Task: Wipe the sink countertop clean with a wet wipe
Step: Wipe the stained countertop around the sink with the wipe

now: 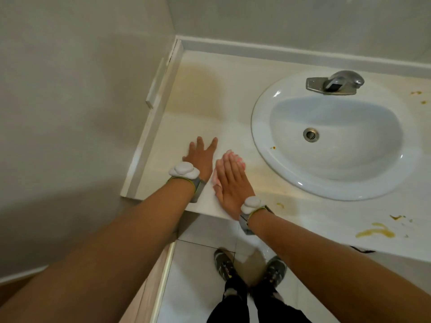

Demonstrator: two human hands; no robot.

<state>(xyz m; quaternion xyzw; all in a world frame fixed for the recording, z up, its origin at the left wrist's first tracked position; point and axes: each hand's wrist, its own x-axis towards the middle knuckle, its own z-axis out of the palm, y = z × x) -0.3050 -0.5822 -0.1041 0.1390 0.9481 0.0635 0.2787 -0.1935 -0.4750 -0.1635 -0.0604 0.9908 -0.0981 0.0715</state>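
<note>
The white sink countertop (200, 94) runs from the left wall corner to the right edge of view. My right hand (229, 180) lies flat, palm down, on a pale pink wet wipe (215, 179) near the counter's front edge, left of the basin; only the wipe's edges show around the fingers and palm. My left hand (200, 156) rests just to the left, fingers spread on the bare counter, holding nothing. A faint brownish patch (198, 89) stains the back left corner. Yellow-brown smears (375, 231) mark the front right of the counter.
An oval white basin (275, 159) with a metal drain (311, 134) is set in the counter, with a metal faucet (335, 83) behind it. Small brown specks (417, 94) lie at the far right. A wall bounds the left side. My shoes (224, 266) stand on the tiled floor below.
</note>
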